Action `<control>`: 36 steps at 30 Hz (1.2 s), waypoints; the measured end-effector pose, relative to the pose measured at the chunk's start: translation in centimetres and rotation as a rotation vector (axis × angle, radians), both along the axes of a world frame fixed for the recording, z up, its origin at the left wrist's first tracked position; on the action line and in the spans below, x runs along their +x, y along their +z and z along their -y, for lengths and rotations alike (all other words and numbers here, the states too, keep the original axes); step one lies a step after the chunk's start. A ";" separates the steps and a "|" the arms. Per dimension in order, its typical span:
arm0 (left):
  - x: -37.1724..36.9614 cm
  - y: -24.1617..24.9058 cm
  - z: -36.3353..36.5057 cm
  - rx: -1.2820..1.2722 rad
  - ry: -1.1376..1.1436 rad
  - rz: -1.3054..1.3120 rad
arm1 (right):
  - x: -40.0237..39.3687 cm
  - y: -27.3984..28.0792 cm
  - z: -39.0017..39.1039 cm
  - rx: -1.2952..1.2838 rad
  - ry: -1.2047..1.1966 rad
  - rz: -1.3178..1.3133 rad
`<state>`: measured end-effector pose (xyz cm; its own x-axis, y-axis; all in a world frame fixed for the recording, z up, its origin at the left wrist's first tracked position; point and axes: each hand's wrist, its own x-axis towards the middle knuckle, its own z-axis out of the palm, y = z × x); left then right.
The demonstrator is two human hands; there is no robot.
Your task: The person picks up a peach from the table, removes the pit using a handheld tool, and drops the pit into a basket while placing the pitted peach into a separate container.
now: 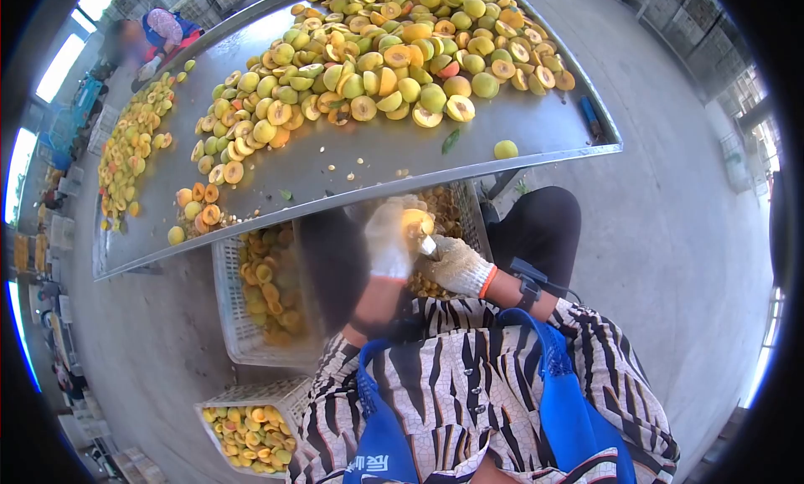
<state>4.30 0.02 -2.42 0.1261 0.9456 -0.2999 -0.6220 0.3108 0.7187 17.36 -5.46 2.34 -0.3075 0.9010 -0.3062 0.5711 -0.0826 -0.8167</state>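
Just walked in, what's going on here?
Someone's left hand, in a white knit glove, holds a round yellow-orange fruit. The similarly gloved right hand is close beside it, by a small white object I can't identify. Green-yellow fruit, many halved, is heaped on the grey metal table; a white plastic crate holds more.

- The left hand [387,243] is blurred, so I cannot separate its fingers; the fruit [416,223] in it is also not sharp.
- Beside the right hand [456,265] I see a small white thing [429,245], but I cannot tell what it is.
- Both hands partly hide the crate [480,224] behind them.
- The top edge cuts the fruit pile [402,57].
- The blue object [591,115] is too small for me to identify.
- What the other person [166,25] handles, I cannot tell.
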 end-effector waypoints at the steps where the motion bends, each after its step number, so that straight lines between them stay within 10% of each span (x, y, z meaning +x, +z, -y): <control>1: 0.0 -0.4 -0.2 -0.012 -0.006 0.019 | 0.0 -1.0 0.1 0.039 0.018 0.014; 6: -0.1 0.2 0.0 0.131 -0.075 -0.142 | -0.5 -1.0 0.5 -0.211 -0.069 -0.087; 9: -0.6 0.5 -0.1 0.005 -0.104 -0.020 | -0.5 -2.2 0.1 0.101 0.150 0.213; 15: -1.1 -1.9 -0.2 0.081 -0.130 -0.066 | -1.0 1.5 -0.5 -0.358 0.053 0.089; 16: -1.1 -3.0 -0.3 0.087 -0.153 -0.098 | -0.5 -1.8 0.2 -0.010 0.122 0.190; 22: -1.3 -2.1 -0.1 0.190 -0.256 -0.091 | 0.9 -0.2 -0.4 -0.715 0.023 -0.253; 27: -1.1 -2.2 -0.7 0.241 -0.466 0.159 | 2.7 -8.8 1.2 -1.346 -0.161 -1.222; 30: -0.3 -1.6 -0.1 0.194 -0.464 0.313 | 4.1 -8.7 0.7 -1.301 -0.045 -1.178; 36: -4.2 0.2 -1.0 0.328 -0.033 -0.543 | 4.5 -5.9 0.2 -0.739 -0.058 -1.039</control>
